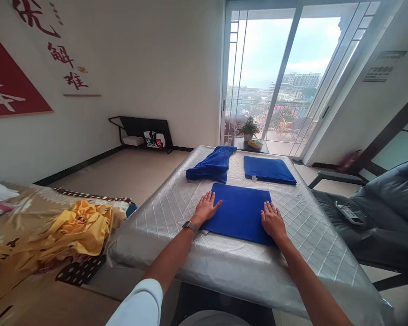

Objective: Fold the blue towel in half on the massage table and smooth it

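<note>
On a folded blue towel [238,213], left hand [206,208] and right hand [274,222] apart, palms down, fingers spread.

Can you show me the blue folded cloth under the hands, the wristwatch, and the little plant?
Blue folded cloth [238,213], head view, point on the middle of its top.
Wristwatch [189,226], head view, point on the watch where it sits on the wrist.
Potted plant [249,127], head view, point on its leaves.
</note>
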Tool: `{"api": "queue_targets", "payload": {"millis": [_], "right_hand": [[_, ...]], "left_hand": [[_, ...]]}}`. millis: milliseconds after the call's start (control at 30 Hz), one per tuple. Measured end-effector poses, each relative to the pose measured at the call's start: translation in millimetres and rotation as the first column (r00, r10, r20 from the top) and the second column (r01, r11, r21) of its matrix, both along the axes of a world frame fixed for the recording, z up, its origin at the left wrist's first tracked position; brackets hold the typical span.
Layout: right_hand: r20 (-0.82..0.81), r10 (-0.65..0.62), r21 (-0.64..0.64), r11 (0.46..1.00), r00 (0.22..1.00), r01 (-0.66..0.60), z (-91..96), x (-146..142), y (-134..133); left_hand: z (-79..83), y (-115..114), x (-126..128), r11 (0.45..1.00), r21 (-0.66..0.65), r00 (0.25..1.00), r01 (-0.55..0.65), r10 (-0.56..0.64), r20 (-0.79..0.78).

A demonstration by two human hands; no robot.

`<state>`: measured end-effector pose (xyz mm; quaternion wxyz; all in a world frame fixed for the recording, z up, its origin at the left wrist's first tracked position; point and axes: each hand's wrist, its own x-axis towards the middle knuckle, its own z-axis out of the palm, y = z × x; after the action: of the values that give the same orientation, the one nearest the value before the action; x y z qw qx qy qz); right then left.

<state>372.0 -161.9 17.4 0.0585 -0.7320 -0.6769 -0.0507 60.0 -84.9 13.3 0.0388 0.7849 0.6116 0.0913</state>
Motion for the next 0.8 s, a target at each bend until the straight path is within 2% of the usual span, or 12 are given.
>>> {"api": "queue_targets", "payload": {"millis": [100,167,267,367,433,500,567,633,700,800], "right_hand": [[-0.024,0.01,-0.068,0.998,1.0,-0.012,-8.2,-2,-25],[-0.041,0.004,-0.1,0.995,0.999,-0.009,-12.4,-4,-35],[-0.036,-0.006,-0.115,0.993,0.999,0.002,-14.6,-5,-39],[-0.006,0.021,-0.12,0.993,1.0,-0.022,-14.9,-4,-39],[0.003,0.036,-0.128,0.991,0.999,-0.035,-15.6,-2,-39],[0.002,0.038,-0.128,0.991,0.999,-0.037,-16.2,-1,-40],[-0.008,0.04,-0.123,0.992,0.999,-0.041,-15.8,-2,-41],[-0.025,0.035,-0.122,0.992,0.999,-0.038,-14.2,-3,-41],[-0.043,0.018,-0.124,0.992,0.999,-0.023,-12.0,-6,-40],[-0.054,-0.007,-0.122,0.993,0.999,0.0,-10.0,-8,-40]], "left_hand": [[4.9,-2,5,0.998,0.066,1.0,-0.003,0.004,-0.02],[8.8,-8,21,0.994,0.1,0.999,0.038,-0.036,-0.017],[14.0,-28,68,0.967,0.092,0.971,0.236,-0.237,-0.002],[16.1,-56,127,0.878,0.112,0.883,0.464,-0.469,0.021],[15.4,-71,158,0.824,0.133,0.828,0.551,-0.56,0.041],[13.2,-80,175,0.804,0.11,0.803,0.585,-0.593,0.063],[9.7,-82,175,0.811,0.059,0.808,0.582,-0.585,0.074],[6.2,-78,159,0.828,0.023,0.826,0.561,-0.561,0.064],[4.4,-72,131,0.86,0.005,0.859,0.51,-0.51,0.042],[5.2,-63,73,0.93,-0.039,0.931,0.365,-0.365,0.009]]}}
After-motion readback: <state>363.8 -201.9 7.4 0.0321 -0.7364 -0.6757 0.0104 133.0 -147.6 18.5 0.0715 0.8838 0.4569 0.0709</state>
